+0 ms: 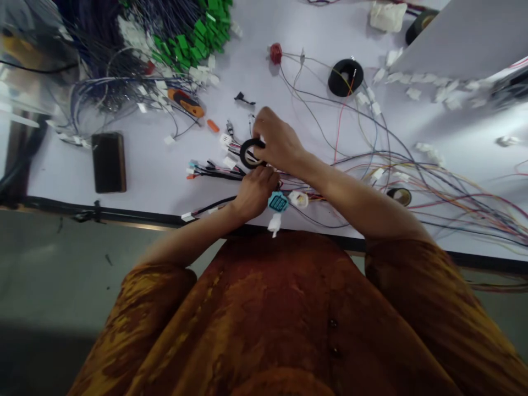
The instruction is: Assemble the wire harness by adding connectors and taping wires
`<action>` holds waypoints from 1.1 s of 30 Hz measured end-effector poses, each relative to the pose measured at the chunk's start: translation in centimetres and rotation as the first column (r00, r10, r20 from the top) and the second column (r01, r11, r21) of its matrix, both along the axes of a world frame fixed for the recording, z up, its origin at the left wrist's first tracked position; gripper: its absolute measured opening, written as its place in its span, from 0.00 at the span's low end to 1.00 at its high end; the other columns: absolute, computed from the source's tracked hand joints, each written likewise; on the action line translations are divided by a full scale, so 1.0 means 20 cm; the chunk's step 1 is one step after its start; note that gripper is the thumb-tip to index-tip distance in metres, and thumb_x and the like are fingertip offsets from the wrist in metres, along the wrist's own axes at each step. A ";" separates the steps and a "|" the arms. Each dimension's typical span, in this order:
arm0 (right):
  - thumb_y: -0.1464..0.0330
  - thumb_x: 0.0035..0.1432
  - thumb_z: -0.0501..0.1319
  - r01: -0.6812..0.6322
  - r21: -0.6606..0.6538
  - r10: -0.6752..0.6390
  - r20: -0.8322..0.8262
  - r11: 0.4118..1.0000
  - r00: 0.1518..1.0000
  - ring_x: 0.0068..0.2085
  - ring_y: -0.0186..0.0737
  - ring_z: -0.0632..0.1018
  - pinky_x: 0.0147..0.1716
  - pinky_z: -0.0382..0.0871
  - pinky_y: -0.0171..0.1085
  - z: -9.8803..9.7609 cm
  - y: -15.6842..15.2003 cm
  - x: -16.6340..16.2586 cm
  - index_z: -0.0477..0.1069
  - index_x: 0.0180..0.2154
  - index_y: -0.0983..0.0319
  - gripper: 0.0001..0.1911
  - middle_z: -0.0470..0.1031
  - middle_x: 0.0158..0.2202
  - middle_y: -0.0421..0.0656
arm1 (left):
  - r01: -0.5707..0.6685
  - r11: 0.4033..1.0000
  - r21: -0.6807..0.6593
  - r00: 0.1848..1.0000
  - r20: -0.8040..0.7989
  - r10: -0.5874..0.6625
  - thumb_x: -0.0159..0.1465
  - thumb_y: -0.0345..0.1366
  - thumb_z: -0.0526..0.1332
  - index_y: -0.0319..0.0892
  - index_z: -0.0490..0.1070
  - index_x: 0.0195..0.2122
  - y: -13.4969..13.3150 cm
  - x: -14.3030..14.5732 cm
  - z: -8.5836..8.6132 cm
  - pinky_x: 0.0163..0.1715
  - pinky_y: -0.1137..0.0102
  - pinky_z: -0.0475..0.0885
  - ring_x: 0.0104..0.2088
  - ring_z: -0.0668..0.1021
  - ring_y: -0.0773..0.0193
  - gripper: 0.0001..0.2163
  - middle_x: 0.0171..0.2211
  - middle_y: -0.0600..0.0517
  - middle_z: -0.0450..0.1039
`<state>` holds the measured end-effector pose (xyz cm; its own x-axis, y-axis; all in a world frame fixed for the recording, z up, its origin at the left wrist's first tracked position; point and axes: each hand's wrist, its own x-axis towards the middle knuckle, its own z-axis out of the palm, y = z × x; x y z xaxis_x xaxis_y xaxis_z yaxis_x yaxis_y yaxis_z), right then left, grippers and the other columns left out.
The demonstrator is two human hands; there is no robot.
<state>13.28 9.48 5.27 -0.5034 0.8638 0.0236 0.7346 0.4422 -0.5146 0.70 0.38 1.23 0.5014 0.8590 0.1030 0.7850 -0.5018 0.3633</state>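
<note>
My right hand (272, 135) is closed on a roll of black tape (246, 156), held just over the wires. Below it, my left hand (258, 190) has its fingers wrapped round a wire bundle (220, 174) near the table's front edge. The bundle's left end fans out into small connectors, among them a white connector (225, 139) and an orange one (191, 177). Beside my left hand lie a teal connector (278, 202), a round white connector (298, 199) and a small white plug (274, 224). The fingertips of my left hand are partly hidden.
A phone (109, 163) lies at the left, with an orange-and-black cutter (186, 103) farther back. Piled wires with green connectors (200, 36) fill the back left. Another tape roll (345, 77) stands behind, and loose long wires (454, 190) spread right. A dark strip (165, 216) edges the table.
</note>
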 end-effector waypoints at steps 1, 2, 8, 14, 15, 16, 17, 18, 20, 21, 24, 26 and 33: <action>0.74 0.55 0.59 0.063 -0.001 -0.062 -0.082 0.998 0.995 0.44 0.42 0.74 0.43 0.69 0.41 -0.03 -0.01 0.05 0.71 0.43 0.64 0.12 0.70 0.53 0.49 | -0.040 0.998 -0.041 0.994 0.102 0.044 0.67 0.29 0.55 0.42 0.72 0.35 0.01 -0.01 -0.02 0.40 0.62 0.74 0.42 0.78 0.54 0.07 0.40 0.43 0.77; 0.75 0.54 0.59 0.120 -0.020 -0.122 -0.154 0.993 0.981 0.44 0.41 0.74 0.43 0.70 0.40 -0.06 -0.02 0.11 0.70 0.47 0.63 0.16 0.71 0.52 0.49 | -0.079 0.993 -0.084 0.974 0.204 0.095 0.67 0.29 0.55 0.43 0.71 0.34 0.02 -0.02 -0.04 0.41 0.62 0.74 0.43 0.78 0.55 0.07 0.41 0.44 0.76; 0.75 0.56 0.55 0.198 -0.193 -0.230 -0.159 0.961 0.960 0.45 0.44 0.76 0.46 0.72 0.44 -0.22 -0.15 0.35 0.67 0.56 0.62 0.25 0.74 0.46 0.48 | -0.171 0.935 -0.310 0.820 0.482 0.309 0.66 0.33 0.57 0.41 0.70 0.35 0.14 -0.08 -0.09 0.41 0.64 0.77 0.35 0.79 0.61 0.04 0.34 0.49 0.76; 0.63 0.57 0.65 0.016 -0.077 -0.011 0.064 0.997 0.998 0.56 0.58 0.70 0.54 0.66 0.54 -0.19 -0.20 0.28 0.68 0.58 0.64 0.28 0.70 0.55 0.55 | -0.101 0.862 -0.497 0.750 0.531 0.394 0.58 0.32 0.63 0.39 0.74 0.33 0.21 -0.09 -0.11 0.36 0.69 0.75 0.33 0.78 0.63 0.03 0.33 0.51 0.76; 0.63 0.58 0.64 -0.005 -0.081 0.013 0.100 0.997 0.995 0.55 0.57 0.70 0.53 0.66 0.53 -0.18 -0.21 0.26 0.69 0.56 0.64 0.26 0.70 0.54 0.55 | -0.106 0.869 -0.484 0.753 0.531 0.387 0.59 0.32 0.63 0.40 0.73 0.33 0.21 -0.09 -0.12 0.36 0.69 0.75 0.33 0.78 0.63 0.03 0.32 0.52 0.75; 0.64 0.59 0.64 -0.026 -0.089 0.037 0.133 0.996 0.990 0.54 0.56 0.70 0.52 0.66 0.51 -0.17 -0.20 0.24 0.71 0.54 0.65 0.22 0.71 0.52 0.55 | -0.114 0.878 -0.466 0.760 0.527 0.379 0.59 0.32 0.63 0.40 0.73 0.34 0.21 -0.09 -0.13 0.36 0.68 0.74 0.33 0.78 0.63 0.03 0.31 0.52 0.75; 0.65 0.60 0.62 -0.045 -0.097 0.060 0.161 0.994 0.985 0.52 0.54 0.71 0.51 0.66 0.49 -0.16 -0.20 0.23 0.73 0.50 0.65 0.18 0.71 0.50 0.54 | -0.123 0.887 -0.445 0.771 0.520 0.367 0.60 0.33 0.63 0.40 0.72 0.34 0.20 -0.09 -0.13 0.36 0.68 0.74 0.33 0.78 0.62 0.03 0.31 0.52 0.75; 0.66 0.61 0.61 -0.061 -0.102 0.079 0.186 0.993 0.979 0.50 0.52 0.72 0.50 0.66 0.47 -0.15 -0.20 0.22 0.74 0.47 0.66 0.14 0.72 0.49 0.54 | -0.128 0.897 -0.423 0.784 0.511 0.353 0.60 0.33 0.63 0.40 0.72 0.34 0.20 -0.08 -0.13 0.36 0.68 0.74 0.33 0.78 0.62 0.03 0.31 0.52 0.75; 0.69 0.63 0.58 -0.094 -0.113 0.118 0.225 0.989 0.967 0.47 0.48 0.72 0.47 0.65 0.43 -0.13 -0.19 0.21 0.75 0.44 0.66 0.11 0.73 0.47 0.53 | -0.133 0.911 -0.390 0.803 0.497 0.330 0.61 0.33 0.62 0.40 0.72 0.34 0.18 -0.08 -0.14 0.36 0.68 0.73 0.33 0.78 0.62 0.03 0.31 0.51 0.75; 0.70 0.64 0.56 -0.111 -0.123 0.138 0.244 0.986 0.960 0.45 0.47 0.73 0.44 0.65 0.42 -0.12 -0.19 0.21 0.74 0.44 0.66 0.11 0.74 0.46 0.52 | -0.129 0.914 -0.385 0.804 0.498 0.324 0.61 0.33 0.62 0.41 0.72 0.35 0.18 -0.08 -0.14 0.36 0.68 0.73 0.33 0.77 0.62 0.03 0.32 0.51 0.75; 0.71 0.66 0.53 -0.164 -0.125 0.195 0.314 0.979 0.929 0.43 0.46 0.74 0.40 0.63 0.41 -0.10 -0.18 0.19 0.74 0.44 0.66 0.13 0.76 0.44 0.51 | -0.115 0.908 -0.403 0.776 0.534 0.335 0.61 0.34 0.63 0.42 0.70 0.34 0.17 -0.08 -0.15 0.33 0.69 0.72 0.32 0.76 0.63 0.03 0.29 0.52 0.73; 0.73 0.66 0.51 -0.234 -0.061 0.240 0.352 0.970 0.905 0.45 0.47 0.74 0.41 0.62 0.42 -0.10 -0.18 0.18 0.74 0.44 0.65 0.14 0.76 0.44 0.51 | -0.131 0.904 -0.408 0.750 0.555 0.359 0.60 0.33 0.63 0.42 0.68 0.33 0.17 -0.09 -0.16 0.32 0.70 0.71 0.30 0.74 0.64 0.03 0.27 0.54 0.71; 0.74 0.68 0.47 -0.505 0.019 0.493 0.183 0.863 0.850 0.44 0.47 0.73 0.44 0.66 0.45 -0.02 -0.48 0.09 0.74 0.41 0.63 0.17 0.76 0.41 0.51 | -0.210 0.887 -0.411 0.699 0.571 0.430 0.58 0.30 0.63 0.43 0.66 0.30 0.14 -0.07 -0.19 0.33 0.70 0.73 0.28 0.75 0.65 0.05 0.25 0.55 0.71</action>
<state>15.16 -0.15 4.80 -0.8675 0.4946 -0.0527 0.4781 0.7998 -0.3630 -0.61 3.20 -2.59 0.0998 0.9950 0.0065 0.4060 -0.0467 0.9127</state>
